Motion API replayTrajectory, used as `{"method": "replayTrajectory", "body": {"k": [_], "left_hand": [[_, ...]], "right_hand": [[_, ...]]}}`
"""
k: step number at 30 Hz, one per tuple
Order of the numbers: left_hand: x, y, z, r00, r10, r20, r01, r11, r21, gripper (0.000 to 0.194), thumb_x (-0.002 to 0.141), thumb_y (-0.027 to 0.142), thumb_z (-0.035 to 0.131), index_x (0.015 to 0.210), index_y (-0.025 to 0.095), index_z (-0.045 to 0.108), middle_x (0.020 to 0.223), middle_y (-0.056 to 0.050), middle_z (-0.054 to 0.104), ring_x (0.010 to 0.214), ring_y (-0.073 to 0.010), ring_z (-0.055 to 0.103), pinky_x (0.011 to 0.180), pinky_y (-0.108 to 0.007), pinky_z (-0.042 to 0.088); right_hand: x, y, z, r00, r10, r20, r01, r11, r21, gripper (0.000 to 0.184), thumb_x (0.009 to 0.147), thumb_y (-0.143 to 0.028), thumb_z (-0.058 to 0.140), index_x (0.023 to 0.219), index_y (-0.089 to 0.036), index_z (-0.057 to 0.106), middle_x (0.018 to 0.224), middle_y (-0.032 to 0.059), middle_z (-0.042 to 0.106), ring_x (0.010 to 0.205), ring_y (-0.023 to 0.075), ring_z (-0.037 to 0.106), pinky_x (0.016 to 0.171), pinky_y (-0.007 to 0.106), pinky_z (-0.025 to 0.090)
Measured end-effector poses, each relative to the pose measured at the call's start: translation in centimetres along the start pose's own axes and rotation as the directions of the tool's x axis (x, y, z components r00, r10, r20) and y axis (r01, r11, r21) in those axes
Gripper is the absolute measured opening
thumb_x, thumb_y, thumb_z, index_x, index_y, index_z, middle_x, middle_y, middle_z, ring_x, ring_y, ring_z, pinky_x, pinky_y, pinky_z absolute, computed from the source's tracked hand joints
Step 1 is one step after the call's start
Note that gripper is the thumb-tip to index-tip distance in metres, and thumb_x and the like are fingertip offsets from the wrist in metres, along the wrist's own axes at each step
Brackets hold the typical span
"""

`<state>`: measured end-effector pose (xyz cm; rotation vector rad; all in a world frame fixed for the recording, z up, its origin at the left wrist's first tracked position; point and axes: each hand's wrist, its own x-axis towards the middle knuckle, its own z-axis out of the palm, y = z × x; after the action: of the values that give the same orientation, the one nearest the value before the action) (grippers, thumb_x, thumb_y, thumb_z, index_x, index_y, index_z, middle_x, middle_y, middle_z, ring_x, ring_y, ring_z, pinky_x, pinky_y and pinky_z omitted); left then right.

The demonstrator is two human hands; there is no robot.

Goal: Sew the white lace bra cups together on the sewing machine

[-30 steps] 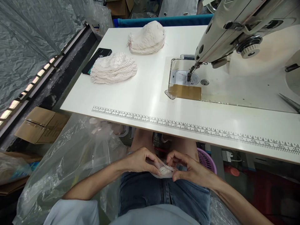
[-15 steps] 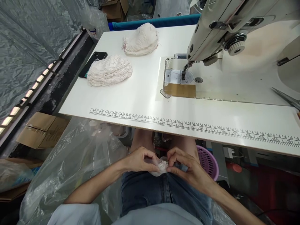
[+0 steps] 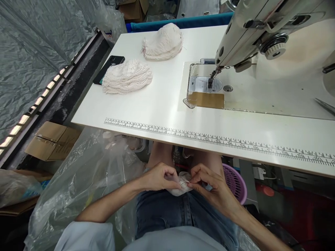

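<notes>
Over my lap, both hands hold a small translucent whitish piece (image 3: 178, 190), with white bits or lacy texture at its middle. Whether it is sheer cloth or a thin plastic bag, I cannot tell. My left hand (image 3: 160, 177) grips its left side, thumb and fingers closed. At its right edge my right hand (image 3: 209, 180) pinches it between thumb and forefinger. On the white table beyond lie a stack of cream lacy fabric pieces (image 3: 127, 77) and a second cream fabric stack (image 3: 163, 42) with loose threads along its ends.
A sewing machine (image 3: 243, 38) stands on the right of the table (image 3: 162, 108), which has a printed ruler along its front edge. Scissors (image 3: 326, 106) lie far right. A phone (image 3: 108, 68) is partly under the lacy stack. Below are a purple basket (image 3: 235, 183), clear plastic sheeting (image 3: 86, 184) and a cardboard box (image 3: 53, 141).
The view has shifted slightly, so the table and machine appear farther right. My right fingers have moved slightly on the translucent piece, and its top edge now stands up more between my hands.
</notes>
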<state>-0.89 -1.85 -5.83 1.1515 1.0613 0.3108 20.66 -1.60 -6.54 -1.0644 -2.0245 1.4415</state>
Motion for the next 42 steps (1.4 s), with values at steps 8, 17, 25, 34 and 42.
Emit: {"method": "replayTrajectory", "body": {"k": [8, 17, 25, 34, 42], "left_hand": [[-0.1, -0.7, 0.1, 1.0, -0.019, -0.019, 0.019, 0.999, 0.03, 0.029, 0.07, 0.039, 0.068, 0.072, 0.01, 0.064, 0.056, 0.003, 0.053, 0.051, -0.0057, 0.04, 0.046, -0.015, 0.028], [-0.1, -0.3, 0.3, 0.994, -0.106, -0.019, 0.105, 0.993, -0.052, 0.03, 0.069, 0.034, 0.07, 0.085, 0.009, 0.07, 0.059, 0.0, 0.059, 0.052, -0.0073, 0.046, 0.05, -0.016, 0.033], [-0.1, 0.2, -0.2, 0.994, -0.085, 0.069, 0.093, 0.987, -0.129, 0.027, 0.065, 0.028, 0.073, 0.086, 0.011, 0.074, 0.075, -0.005, 0.071, 0.065, -0.0131, 0.06, 0.059, -0.018, 0.043], [0.1, -0.1, -0.5, 0.988, -0.005, 0.155, 0.03, 0.987, -0.159, 0.023, 0.063, 0.026, 0.076, 0.082, 0.012, 0.075, 0.075, -0.005, 0.072, 0.068, -0.0136, 0.063, 0.063, -0.017, 0.046], [0.3, -0.3, -0.7, 0.998, 0.044, 0.049, -0.038, 0.993, -0.111, 0.022, 0.067, 0.027, 0.073, 0.082, 0.011, 0.074, 0.076, -0.005, 0.072, 0.069, -0.0132, 0.063, 0.063, -0.017, 0.046]], "right_hand": [[-0.7, 0.1, 0.9, 0.988, -0.14, -0.069, 0.119, 0.963, -0.242, 0.009, 0.092, -0.018, 0.045, 0.084, -0.019, 0.05, 0.087, 0.0045, 0.051, 0.07, 0.0123, 0.055, 0.057, 0.022, 0.041], [-1.1, -1.0, 0.8, 0.993, 0.114, 0.008, -0.113, 0.991, -0.077, 0.014, 0.094, -0.031, 0.041, 0.087, -0.021, 0.048, 0.077, 0.0016, 0.056, 0.066, 0.0145, 0.053, 0.058, 0.024, 0.039], [0.8, -0.3, 0.1, 0.937, 0.265, 0.228, -0.323, 0.906, 0.273, 0.027, 0.083, -0.045, 0.057, 0.075, -0.019, 0.058, 0.069, -0.0009, 0.052, 0.066, 0.0135, 0.047, 0.058, 0.023, 0.035], [1.8, -0.1, -0.6, 0.939, 0.138, 0.315, -0.245, 0.911, 0.332, 0.029, 0.084, -0.044, 0.056, 0.072, -0.018, 0.06, 0.092, 0.0048, 0.055, 0.085, 0.0176, 0.053, 0.074, 0.028, 0.04], [1.8, 0.4, -0.7, 0.929, 0.188, 0.317, -0.288, 0.908, 0.304, 0.032, 0.087, -0.048, 0.049, 0.079, -0.017, 0.054, 0.072, 0.0007, 0.052, 0.068, 0.014, 0.047, 0.06, 0.025, 0.037]]}}
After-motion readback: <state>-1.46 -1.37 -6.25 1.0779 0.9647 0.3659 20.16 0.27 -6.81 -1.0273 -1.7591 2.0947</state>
